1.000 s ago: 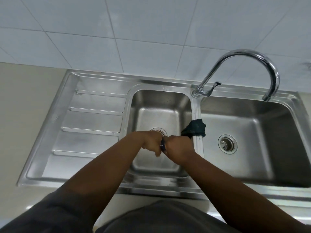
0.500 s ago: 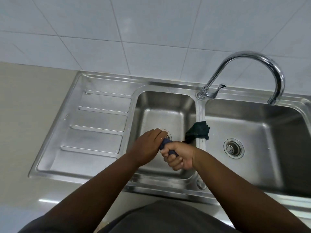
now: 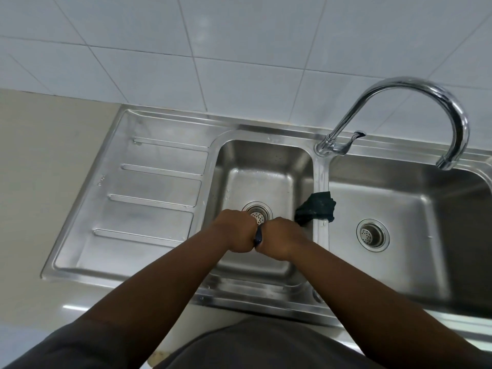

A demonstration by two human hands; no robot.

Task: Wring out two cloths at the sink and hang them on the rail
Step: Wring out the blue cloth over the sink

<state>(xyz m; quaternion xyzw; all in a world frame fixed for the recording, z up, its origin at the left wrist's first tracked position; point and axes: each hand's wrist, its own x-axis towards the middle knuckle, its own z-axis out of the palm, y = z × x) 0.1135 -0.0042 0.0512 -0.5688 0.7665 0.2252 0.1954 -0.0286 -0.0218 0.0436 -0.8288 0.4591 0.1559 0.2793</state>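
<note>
My left hand (image 3: 235,231) and my right hand (image 3: 281,237) are fisted side by side over the small left basin (image 3: 262,182) of the steel sink. Both grip a twisted dark blue cloth (image 3: 257,235), of which only a thin strip shows between the fists. A second dark green cloth (image 3: 316,207) lies draped over the divider (image 3: 320,177) between the two basins, just right of my right hand. No rail is in view.
A curved chrome tap (image 3: 415,102) arches over the large right basin (image 3: 399,222), with no water running that I can see. A ribbed draining board (image 3: 149,198) lies to the left. Beige counter (image 3: 40,182) is beyond it, white tiled wall behind.
The hands turned against each other on the blue cloth, from knuckles up to my right palm up and back to knuckles up, fists pressed together. The green cloth stayed put.
</note>
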